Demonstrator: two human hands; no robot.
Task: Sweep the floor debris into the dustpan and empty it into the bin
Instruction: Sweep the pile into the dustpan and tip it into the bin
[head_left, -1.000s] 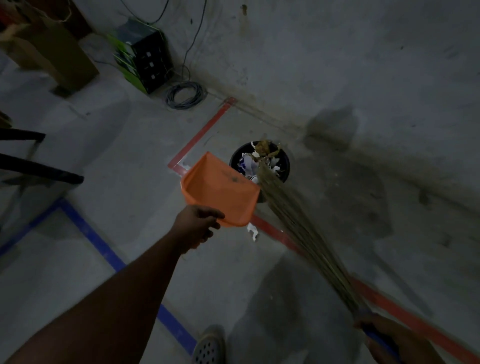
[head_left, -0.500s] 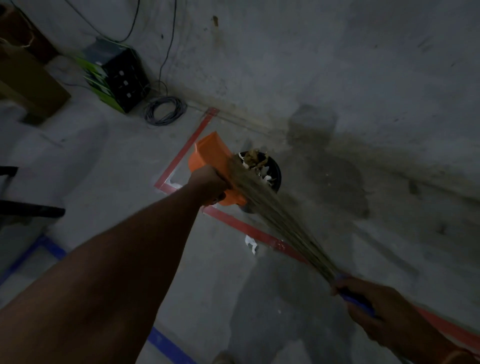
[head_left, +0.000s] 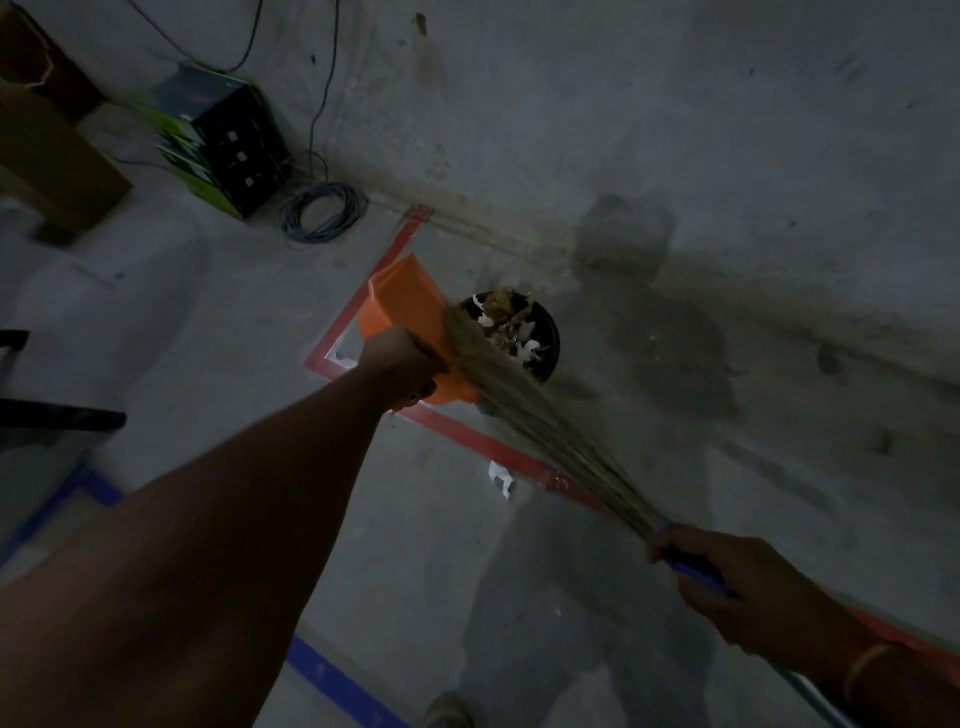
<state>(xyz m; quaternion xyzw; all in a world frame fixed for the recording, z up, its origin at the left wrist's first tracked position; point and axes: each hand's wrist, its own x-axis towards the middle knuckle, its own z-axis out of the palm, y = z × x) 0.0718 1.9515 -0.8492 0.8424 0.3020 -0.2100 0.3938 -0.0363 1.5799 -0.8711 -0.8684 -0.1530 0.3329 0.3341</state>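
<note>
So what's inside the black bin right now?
The bin holds white paper scraps and brownish debris, piled to the rim. The broom bristles and dustpan cover its left side; deeper contents are hidden.

Left hand (head_left: 400, 358) grips orange dustpan (head_left: 402, 306) at frame centre, tipped beside black bin (head_left: 545, 343) holding paper scraps and leaves. Right hand (head_left: 727, 577), lower right, grips blue-handled grass broom (head_left: 524, 410); bristles cross dustpan's edge. White scrap (head_left: 501, 478) lies near red floor tape (head_left: 467, 431).

Bin (head_left: 545, 358) mouth crowded by tilted dustpan (head_left: 410, 312) on its left and broom (head_left: 519, 405) bristles across its rim, wall (head_left: 623, 130) close behind, open floor (head_left: 675, 441) to the right, paper scrap (head_left: 501, 478) nearer.
</note>
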